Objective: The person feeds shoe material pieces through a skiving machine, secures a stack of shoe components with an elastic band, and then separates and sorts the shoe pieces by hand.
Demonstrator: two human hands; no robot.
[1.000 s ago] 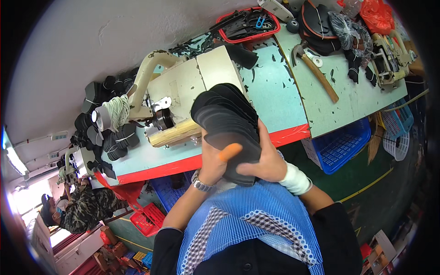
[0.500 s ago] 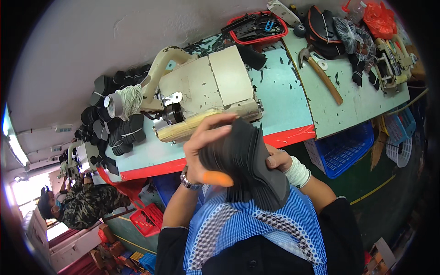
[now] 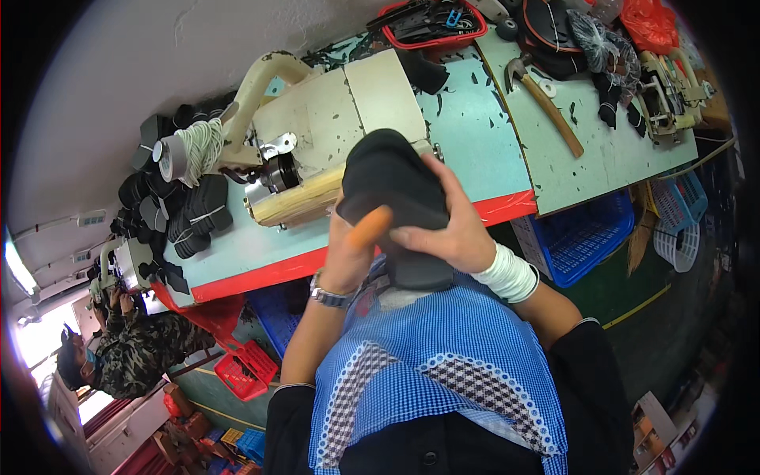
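Shoe upper: black shoe upper (image 3: pixel 392 190), being held above the desk's (image 3: pixel 467 138) red front edge, just before the blue checked apron (image 3: pixel 427 356).
Right hand (image 3: pixel 447 226): fingers closing over its right side.
Left hand (image 3: pixel 348 253): gripping its left side, orange-covered fingertip (image 3: pixel 370 228) pressing on.
Behind: cream machine (image 3: pixel 332 134), hammer (image 3: pixel 546 99) lying on desk.

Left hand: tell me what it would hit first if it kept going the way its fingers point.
The left hand points up and away, so it would probably meet the cream machine's pale roller first, though depth is hard to judge.
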